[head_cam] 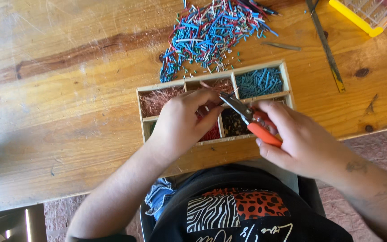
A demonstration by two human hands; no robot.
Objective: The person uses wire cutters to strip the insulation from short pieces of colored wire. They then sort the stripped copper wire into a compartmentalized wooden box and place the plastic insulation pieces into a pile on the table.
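Head view
Right hand: the right hand (303,141) is clenched around the orange grips of a pair of small metal-jawed pliers with orange handles (251,121); its fingers (272,114) curl over the upper handle, the thumb side presses the lower one.
Left hand: the left hand (182,123) is pinched shut, thumb and fingers (211,96) meeting at a short, thin piece of wire (206,84) that is mostly hidden; its colour looks reddish, but I cannot tell for sure.
Pliers, direction: the long axis runs on a slant, the handles low and to the right in the picture, the dark nose pointing up and left toward the left fingertips, which it meets or nearly meets.
Pliers, look: grey-black tapered jaws, a pivot near the middle, bright orange sleeves.
Place: both hands hover over a shallow, compartmented wooden tray (287,85) that lies on the scratched, knotty wooden table (68,89), near its close edge.
Tray contents: coppery strands fill the upper-left compartment, blue pieces the upper-right, red pieces and dark ones the lower row.
Beyond the tray: a loose heap of blue, red, white and green cut wire pieces (211,33) spreads on the table.
Top right corner: a yellow-edged clear plastic case (366,15) sits at the frame's edge.
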